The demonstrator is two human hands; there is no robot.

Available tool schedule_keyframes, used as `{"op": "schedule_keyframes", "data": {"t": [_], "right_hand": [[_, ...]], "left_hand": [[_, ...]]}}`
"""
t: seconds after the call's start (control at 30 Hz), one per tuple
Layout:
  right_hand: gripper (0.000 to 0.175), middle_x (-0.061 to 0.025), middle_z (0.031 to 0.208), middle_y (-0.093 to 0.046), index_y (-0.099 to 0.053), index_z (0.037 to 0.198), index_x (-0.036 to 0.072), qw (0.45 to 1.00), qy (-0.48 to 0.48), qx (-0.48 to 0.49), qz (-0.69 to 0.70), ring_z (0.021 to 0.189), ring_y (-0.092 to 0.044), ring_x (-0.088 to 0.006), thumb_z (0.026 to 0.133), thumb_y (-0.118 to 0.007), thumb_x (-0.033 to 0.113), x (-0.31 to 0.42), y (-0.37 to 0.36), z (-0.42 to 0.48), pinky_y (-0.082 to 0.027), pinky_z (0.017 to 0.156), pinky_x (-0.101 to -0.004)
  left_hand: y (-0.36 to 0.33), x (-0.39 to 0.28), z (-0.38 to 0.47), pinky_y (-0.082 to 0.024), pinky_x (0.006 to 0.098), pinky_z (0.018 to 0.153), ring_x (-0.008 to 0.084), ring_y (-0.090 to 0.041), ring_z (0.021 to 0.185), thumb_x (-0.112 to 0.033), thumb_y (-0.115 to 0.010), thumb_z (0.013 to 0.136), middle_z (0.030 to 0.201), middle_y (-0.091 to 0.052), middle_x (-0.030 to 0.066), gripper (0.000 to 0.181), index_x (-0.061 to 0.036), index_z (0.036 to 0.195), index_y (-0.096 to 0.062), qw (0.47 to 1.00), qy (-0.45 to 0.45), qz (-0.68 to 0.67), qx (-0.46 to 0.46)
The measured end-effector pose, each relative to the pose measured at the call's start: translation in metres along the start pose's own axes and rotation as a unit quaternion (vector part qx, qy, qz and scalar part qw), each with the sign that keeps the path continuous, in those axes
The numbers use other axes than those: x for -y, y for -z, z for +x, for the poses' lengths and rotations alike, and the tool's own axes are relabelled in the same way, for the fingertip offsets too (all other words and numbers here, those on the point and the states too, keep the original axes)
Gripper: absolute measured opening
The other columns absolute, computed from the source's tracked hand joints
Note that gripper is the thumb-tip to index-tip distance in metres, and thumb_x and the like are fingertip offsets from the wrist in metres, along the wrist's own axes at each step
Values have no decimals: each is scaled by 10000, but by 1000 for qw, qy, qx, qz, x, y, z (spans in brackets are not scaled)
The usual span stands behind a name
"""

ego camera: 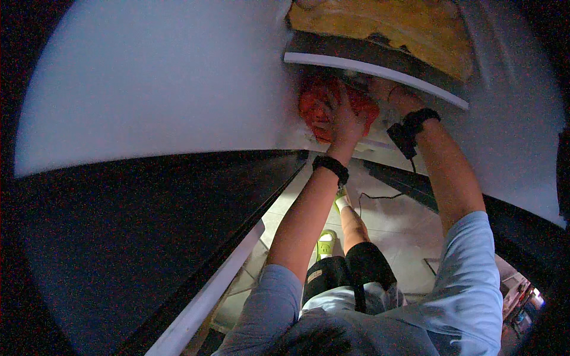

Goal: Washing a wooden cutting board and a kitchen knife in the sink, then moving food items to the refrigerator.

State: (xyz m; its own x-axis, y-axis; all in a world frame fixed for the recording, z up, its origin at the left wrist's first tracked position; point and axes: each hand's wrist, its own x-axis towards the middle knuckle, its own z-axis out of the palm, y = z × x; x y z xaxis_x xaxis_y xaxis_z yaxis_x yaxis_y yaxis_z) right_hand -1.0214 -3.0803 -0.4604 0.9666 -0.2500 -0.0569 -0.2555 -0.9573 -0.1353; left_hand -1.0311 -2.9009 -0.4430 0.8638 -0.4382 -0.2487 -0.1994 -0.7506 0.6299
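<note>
A red plastic-looking bag [314, 107] lies in shadow beneath a curved-looking white shelf edge [378, 66]. My left hand [345, 118], with a black band at the wrist, lies against the bag's right part; its fingers are dim and blurred, so a grip cannot be made out. To the right, my right hand [398, 98] reaches under the shelf edge, its fingers lost in the dark. A black device [403, 138] with a cable is strapped to my right wrist. Above the shelf edge is a yellow-brown item [401, 31], perhaps cloth or a bag.
Pale walls or panels [156, 80] stand on both sides of the shelf. A large dark panel with a white edge [209, 289] slants along my left. Below are a tiled floor [378, 213] and my feet in green slippers [326, 244]. The cable hangs across my right side.
</note>
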Motion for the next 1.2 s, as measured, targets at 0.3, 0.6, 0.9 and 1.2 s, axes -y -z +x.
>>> {"op": "schedule_keyframes", "data": {"t": [0.3, 0.6, 0.9, 1.2], "right_hand": [[288, -173, 1061, -576, -559, 1059, 56, 1000, 8, -7, -5, 955, -537, -338, 830, -494, 219, 6, -1, -4, -441, 800, -442], [288, -179, 1023, -591, -560, 1048, 43, 999, -22, 34, 17, 925, -552, -335, 847, -476, 233, 8, 0, -7, -445, 783, -442], [286, -164, 1036, -609, -585, 1055, 43, 979, -62, -17, 194, 935, -575, -300, 860, -489, 230, -12, -18, -28, -447, 811, -397], [248, -86, 818, -664, -626, 1050, 66, 946, -119, -62, 296, 638, -581, -178, 819, -575, 142, 57, 21, -140, -473, 644, -314]], "left_hand": [[9, -6, -8, -105, 774, 871, 535, -37, 1284, -276, -655, 739, 1457, -86, 200, 894, -217, 1424, -83, 1000, 2, 3, 3], [-5, 9, 2, -116, 763, 886, 536, -64, 1281, -232, -634, 751, 1449, -105, 208, 861, -210, 1425, -98, 999, -28, -37, -6], [-23, 25, 9, -129, 701, 955, 488, -106, 1300, -258, -625, 762, 1452, -125, 193, 824, -133, 1417, -141, 986, -55, -145, -58], [5, 21, -47, -143, 483, 1070, 372, -150, 1331, -181, -621, 767, 1432, -182, 216, 810, -67, 1403, -132, 978, -46, -84, -187]]}}
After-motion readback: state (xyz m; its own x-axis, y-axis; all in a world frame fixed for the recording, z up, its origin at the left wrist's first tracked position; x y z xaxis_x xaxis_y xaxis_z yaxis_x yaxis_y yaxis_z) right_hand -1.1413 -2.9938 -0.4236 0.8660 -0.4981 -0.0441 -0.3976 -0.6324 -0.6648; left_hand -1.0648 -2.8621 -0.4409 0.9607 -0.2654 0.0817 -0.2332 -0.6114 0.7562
